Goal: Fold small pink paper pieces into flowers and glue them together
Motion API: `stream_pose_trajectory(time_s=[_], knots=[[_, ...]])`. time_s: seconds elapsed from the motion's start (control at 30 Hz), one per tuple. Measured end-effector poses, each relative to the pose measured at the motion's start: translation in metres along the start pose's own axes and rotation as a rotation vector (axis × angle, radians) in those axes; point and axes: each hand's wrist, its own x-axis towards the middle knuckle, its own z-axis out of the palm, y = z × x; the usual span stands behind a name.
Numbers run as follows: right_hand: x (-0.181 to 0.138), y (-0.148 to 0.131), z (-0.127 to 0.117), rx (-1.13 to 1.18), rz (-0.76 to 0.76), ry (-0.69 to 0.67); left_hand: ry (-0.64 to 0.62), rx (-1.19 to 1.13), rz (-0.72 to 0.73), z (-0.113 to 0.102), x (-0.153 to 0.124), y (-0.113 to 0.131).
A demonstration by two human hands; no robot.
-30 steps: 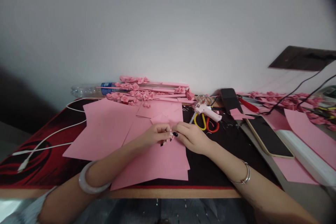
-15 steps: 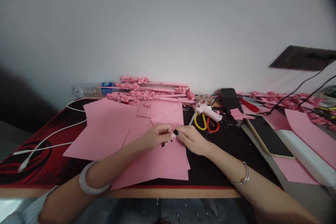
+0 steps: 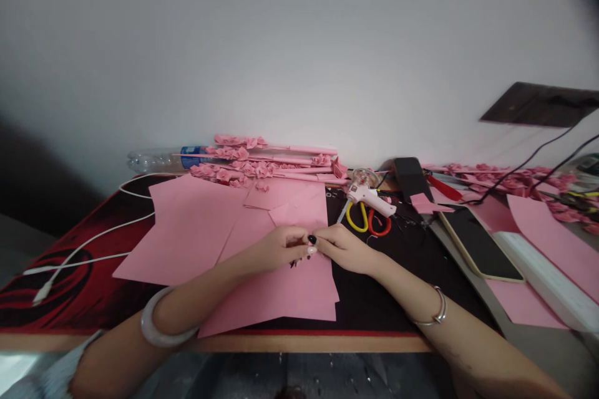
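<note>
My left hand and my right hand meet above the stacked pink paper sheets. Both have their fingertips pinched together at one spot, thumbs touching or nearly so. Whatever lies between the fingers is small and mostly hidden; only a hint of pink shows there. Under and behind the hands lie smaller pink paper pieces. Just beyond my right hand rests a white glue gun, its nozzle pointing toward the hand. Scissors with yellow and red handles lie beneath it.
Pink paper flowers on stems are piled by the wall, beside a plastic bottle. A white cable crosses the mat at left. On the right lie a phone, a dark phone, a white bar and more pink paper.
My fingers have shifted slightly against each other at the pinch, and both hands sit a touch lower. Everything else on the desk stays put.
</note>
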Motion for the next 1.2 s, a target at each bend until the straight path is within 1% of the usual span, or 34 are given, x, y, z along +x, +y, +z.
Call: stream_pose_trajectory(time_s=[0.13,0.3,0.43,0.53,0.8,0.97,1.1,1.2], knots=[[-0.0005,-0.0006,-0.0005,-0.018,0.007,0.007,0.004,-0.005,-0.016,-0.0003,0.0005,-0.0006],[-0.0008,-0.0005,-0.0004,-0.012,-0.019,0.005,0.005,-0.003,-0.015,0.0005,0.001,-0.0029],[-0.0011,0.0002,-0.0011,0.013,0.007,-0.007,0.009,-0.004,0.0,0.0005,0.001,-0.0037],[-0.0011,0.0013,-0.0024,0.015,0.021,-0.003,-0.011,-0.04,-0.004,-0.0002,0.001,-0.0028],[-0.0008,0.0011,-0.0064,-0.044,0.028,-0.017,-0.039,-0.09,-0.022,-0.0034,0.0012,-0.0013],[-0.0007,0.0009,-0.0069,-0.085,-0.003,-0.009,-0.016,-0.079,-0.035,-0.0048,0.0015,0.0],[-0.0003,-0.0001,-0.0072,-0.113,-0.01,0.03,-0.039,-0.14,-0.092,-0.0059,0.0018,0.0011],[-0.0003,-0.0016,-0.0075,-0.142,-0.008,0.065,-0.086,-0.308,-0.188,-0.006,0.0013,0.0017]])
